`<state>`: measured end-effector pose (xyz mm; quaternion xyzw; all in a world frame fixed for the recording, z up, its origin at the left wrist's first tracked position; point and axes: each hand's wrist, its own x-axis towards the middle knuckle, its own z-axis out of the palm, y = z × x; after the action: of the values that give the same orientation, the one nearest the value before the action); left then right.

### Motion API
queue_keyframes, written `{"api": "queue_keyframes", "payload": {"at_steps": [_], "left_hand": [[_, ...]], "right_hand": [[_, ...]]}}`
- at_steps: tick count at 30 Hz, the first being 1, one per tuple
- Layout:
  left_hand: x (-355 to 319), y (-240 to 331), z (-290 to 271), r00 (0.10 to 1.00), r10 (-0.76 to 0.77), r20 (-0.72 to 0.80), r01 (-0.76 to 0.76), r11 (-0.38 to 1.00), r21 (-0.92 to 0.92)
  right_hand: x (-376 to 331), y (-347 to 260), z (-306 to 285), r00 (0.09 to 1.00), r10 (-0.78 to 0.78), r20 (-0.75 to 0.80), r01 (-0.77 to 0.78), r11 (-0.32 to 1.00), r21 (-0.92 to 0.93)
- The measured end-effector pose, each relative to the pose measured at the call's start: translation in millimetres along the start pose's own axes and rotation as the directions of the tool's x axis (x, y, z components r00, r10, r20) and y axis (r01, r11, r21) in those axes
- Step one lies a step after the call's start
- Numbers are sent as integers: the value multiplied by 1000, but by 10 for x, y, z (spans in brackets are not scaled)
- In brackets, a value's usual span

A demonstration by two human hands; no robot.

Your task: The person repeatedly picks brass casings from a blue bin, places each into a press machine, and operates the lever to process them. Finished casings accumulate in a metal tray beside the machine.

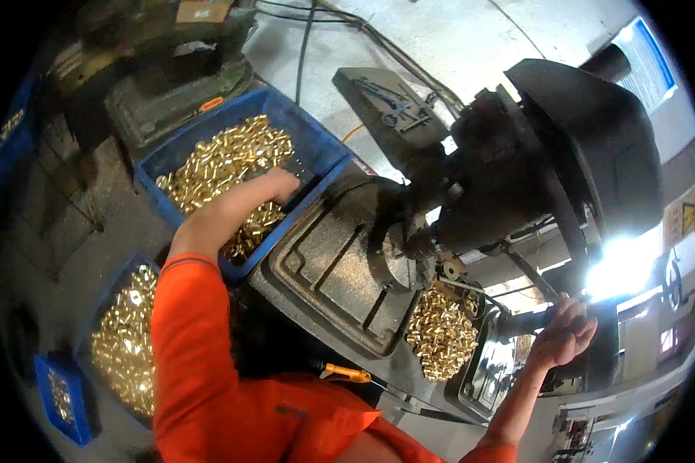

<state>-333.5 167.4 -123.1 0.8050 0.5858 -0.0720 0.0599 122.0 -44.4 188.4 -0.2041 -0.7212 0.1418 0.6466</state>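
Left of the bed (316,255), the left hand (276,185) is resting over brass (239,150)

Beyond the bed and to its right, the press (556,154) is looming, with a lever (529,272) slanting off toward the right hand (565,333). Just left of the bed, a blue bin (313,135) is standing with one wall running along the bed's edge, and it is holding the brass. Left of the bed and closer to the wearer, another heap (127,339) is lying; just to the bed's right, a smaller heap (442,336) is sitting. On the bed's far side, a tray (398,116) is carrying hand tools.

Left of the bed, the left hand is being the nearer one to the bin's brass: pieces are lying directly under it and off to its left, while a dark object (307,171) is sitting just to its right. The short pieces are pointing every way, sharing no long axis. The left fingers are curling downward, their tips hiding; I cannot tell whether they are pinching anything. Well right of the bed, the right fingers are curling inward by the lever's end; I cannot tell whether they are gripping it. On the bed's near side, an orange handle (347,373) is lying.
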Motion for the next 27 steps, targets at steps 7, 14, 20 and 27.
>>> {"api": "queue_keyframes", "payload": {"at_steps": [7, 14, 20, 27], "left_hand": [[-103, 124, -126, 999, -19, -31, 21, 997, 70], [-136, 129, -149, 1000, -12, -26, 14, 995, 104], [-236, 113, -142, 988, -130, -84, 128, 991, -34], [-264, 105, -148, 968, -246, -47, 238, 962, -132]], "right_hand": [[-9, 10, 56, 998, -67, -19, 68, 998, 16], [-47, 31, 84, 995, -87, -52, 87, 996, -7], [-104, 17, 78, 994, -82, -72, 84, 996, 16], [-164, 79, 31, 992, -122, -37, 124, 990, 73]]}}
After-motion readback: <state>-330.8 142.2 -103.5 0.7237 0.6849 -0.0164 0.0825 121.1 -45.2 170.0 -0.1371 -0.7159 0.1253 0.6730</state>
